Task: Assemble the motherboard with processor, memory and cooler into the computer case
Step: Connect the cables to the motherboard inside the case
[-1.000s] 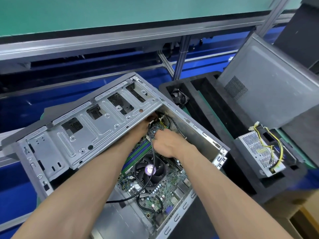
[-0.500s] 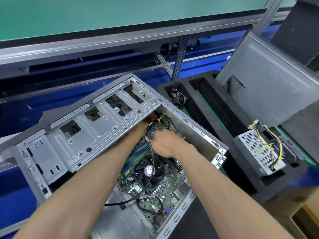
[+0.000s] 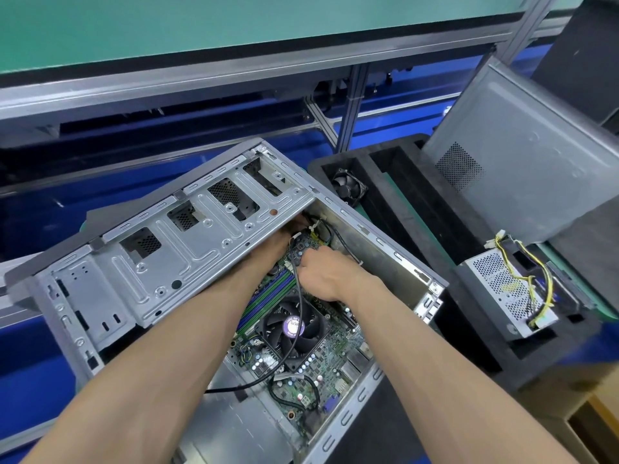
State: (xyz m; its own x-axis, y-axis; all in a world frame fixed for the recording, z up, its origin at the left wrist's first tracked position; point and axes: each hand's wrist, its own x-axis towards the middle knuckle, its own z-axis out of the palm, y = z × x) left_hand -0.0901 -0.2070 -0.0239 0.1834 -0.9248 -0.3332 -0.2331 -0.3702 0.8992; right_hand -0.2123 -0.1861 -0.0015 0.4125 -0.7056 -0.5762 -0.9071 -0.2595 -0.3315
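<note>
- The motherboard (image 3: 301,370) lies flat inside the open computer case (image 3: 187,262), its cooler (image 3: 291,329) fan and memory (image 3: 268,296) slots facing up.
- The right hand (image 3: 326,276) sits above the cooler, fingers curled down onto the board's far end; what they pinch I cannot tell.
- The left hand (image 3: 283,241) reaches under the case's drive cage (image 3: 160,256); its fingers are hidden.
- A black cable (image 3: 298,316) crosses the cooler.
- A power supply (image 3: 512,296) rests in a black foam tray (image 3: 418,209) right of the case.
</note>
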